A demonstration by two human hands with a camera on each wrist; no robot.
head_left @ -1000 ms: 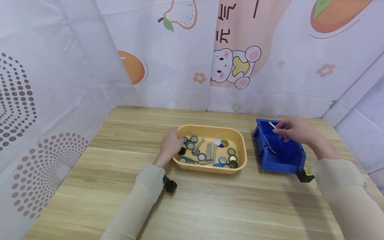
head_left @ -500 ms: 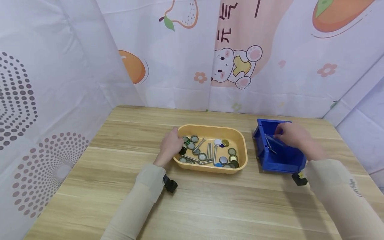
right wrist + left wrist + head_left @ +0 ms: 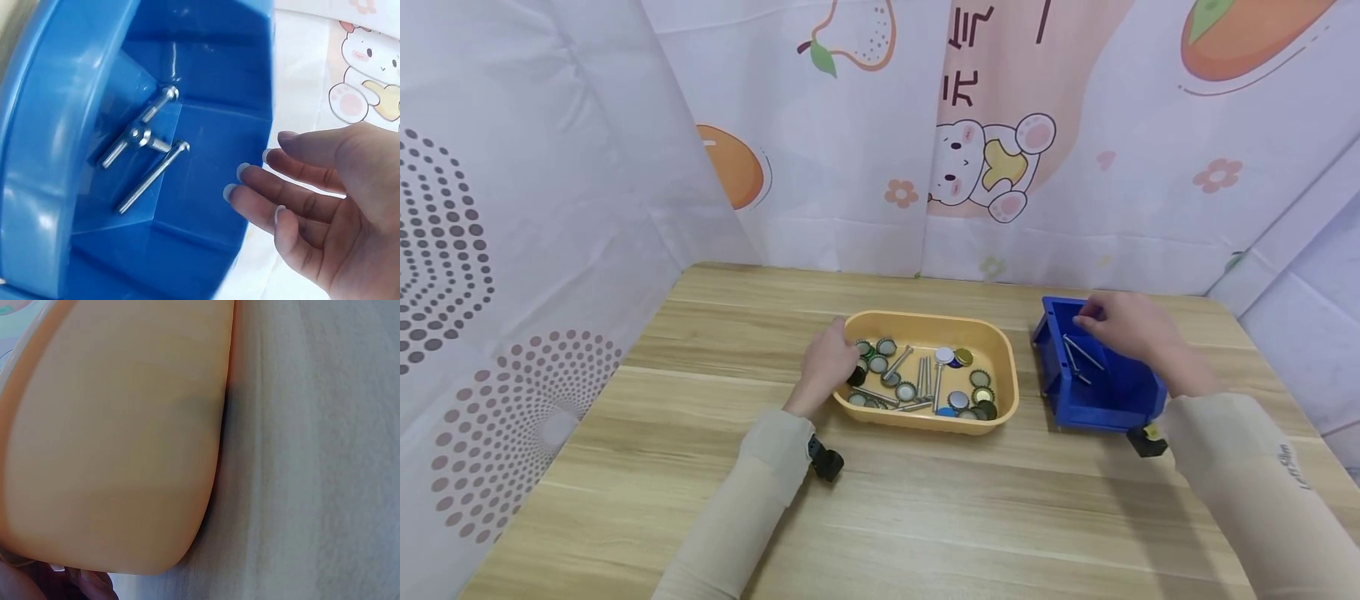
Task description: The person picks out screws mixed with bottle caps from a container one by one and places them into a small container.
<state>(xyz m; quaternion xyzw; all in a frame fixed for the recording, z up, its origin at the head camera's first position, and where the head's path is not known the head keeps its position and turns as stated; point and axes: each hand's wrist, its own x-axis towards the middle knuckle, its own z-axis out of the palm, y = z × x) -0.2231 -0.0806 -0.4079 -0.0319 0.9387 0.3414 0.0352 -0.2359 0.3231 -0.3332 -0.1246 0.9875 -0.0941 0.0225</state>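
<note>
My left hand (image 3: 830, 358) grips the left end of the yellow tray (image 3: 925, 422), its fingers over the rim. In the left wrist view, only some fingertips (image 3: 94, 582) show below the tray wall (image 3: 119, 437). Loose bottle caps (image 3: 958, 401) and silver bolts (image 3: 937, 387) lie mixed inside the tray. Over the back of the blue bin (image 3: 1101, 419) is my right hand (image 3: 1131, 325), holding nothing. The right wrist view shows its relaxed, slightly bent fingers beside the bin's rim. Several silver bolts (image 3: 153, 178) rest on the bin's floor.
Both containers stand on a wooden table (image 3: 925, 508), with a gap between them. A printed white curtain (image 3: 850, 233) hangs behind the table, and more white cloth (image 3: 550, 167) borders the left side. Small black cameras (image 3: 826, 460) sit on the wrists.
My right hand has lowered a bolt into the blue bin, let it go and risen a little. That bolt now lies beside the others there. My left hand stays at the tray.
</note>
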